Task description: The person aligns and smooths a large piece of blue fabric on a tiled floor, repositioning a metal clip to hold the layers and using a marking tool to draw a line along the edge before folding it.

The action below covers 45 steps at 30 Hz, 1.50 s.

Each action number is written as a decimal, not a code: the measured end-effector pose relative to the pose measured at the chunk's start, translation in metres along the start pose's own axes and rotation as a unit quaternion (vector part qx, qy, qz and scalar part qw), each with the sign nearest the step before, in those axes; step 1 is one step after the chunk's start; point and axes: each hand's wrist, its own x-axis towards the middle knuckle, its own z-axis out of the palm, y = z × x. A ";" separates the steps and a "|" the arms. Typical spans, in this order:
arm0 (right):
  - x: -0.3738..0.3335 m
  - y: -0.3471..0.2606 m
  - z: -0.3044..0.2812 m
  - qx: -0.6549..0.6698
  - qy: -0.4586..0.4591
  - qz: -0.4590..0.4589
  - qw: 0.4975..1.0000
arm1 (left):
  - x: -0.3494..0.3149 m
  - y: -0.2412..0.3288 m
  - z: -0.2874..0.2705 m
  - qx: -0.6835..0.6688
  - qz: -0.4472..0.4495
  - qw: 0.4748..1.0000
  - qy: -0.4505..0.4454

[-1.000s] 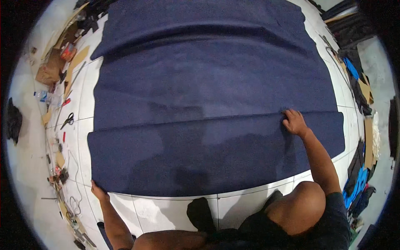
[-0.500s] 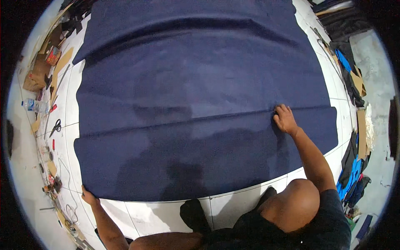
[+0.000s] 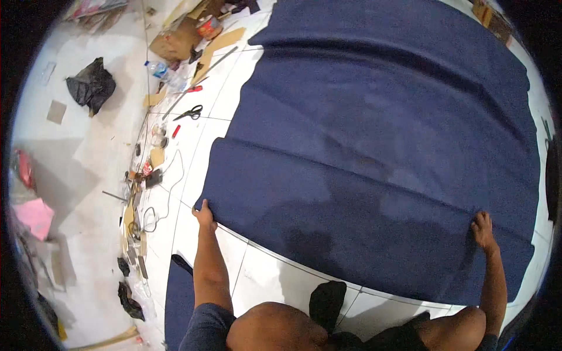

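A large sheet of dark navy fabric (image 3: 374, 193) lies spread over the white tiled floor, with a raised fold line running across its near part and a thicker ripple farther back. At the near left corner, my left hand (image 3: 205, 216) is closed on the fabric's edge, thumb on top. My right hand (image 3: 483, 231) rests at the right end of the fold line, fingers bent and pressed together on the cloth. What the fingertips pinch there is partly hidden. My shadow falls across the fabric.
Left of the fabric lie black-handled scissors (image 3: 189, 113), a red cutter-like item (image 3: 176, 131), a clear plastic bottle (image 3: 164, 73), a brown cardboard box (image 3: 175, 40) and a loose cable (image 3: 175, 175). Farther left is a crumpled black plastic bag (image 3: 91, 85). Another navy cloth piece (image 3: 178, 298) lies beside my left arm.
My view has swung to the left, so more of the left floor shows. Both hands keep to the same spots on the fabric, which looks little altered.
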 end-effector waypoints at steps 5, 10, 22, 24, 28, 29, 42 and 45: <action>-0.004 -0.007 -0.004 -0.016 -0.072 0.090 0.993 | -0.053 0.011 0.019 -0.133 -0.031 0.990 0.032; -0.005 -0.022 -0.021 -0.011 -0.086 0.105 0.991 | -0.141 -0.027 0.010 -0.212 -0.186 0.931 -0.231; -0.042 -0.099 -0.001 -0.100 0.113 0.131 0.980 | -0.175 -0.027 0.048 0.128 0.049 0.984 0.110; -0.065 -0.125 0.006 -0.058 0.118 0.124 0.984 | -0.208 -0.011 0.057 0.262 0.258 0.927 0.073; -0.107 -0.167 0.027 -0.006 0.045 0.058 0.997 | -0.286 -0.016 0.112 0.406 0.502 0.738 -0.195; -0.111 -0.169 0.032 0.000 0.008 0.077 0.997 | -0.303 -0.023 0.129 0.453 0.540 0.656 -0.270; -0.177 -0.015 0.036 0.005 0.149 0.389 0.909 | -0.351 -0.057 0.166 0.567 0.526 0.497 -0.393; -0.187 0.030 0.029 0.080 0.205 0.473 0.853 | -0.357 -0.055 0.168 0.593 0.492 0.491 -0.406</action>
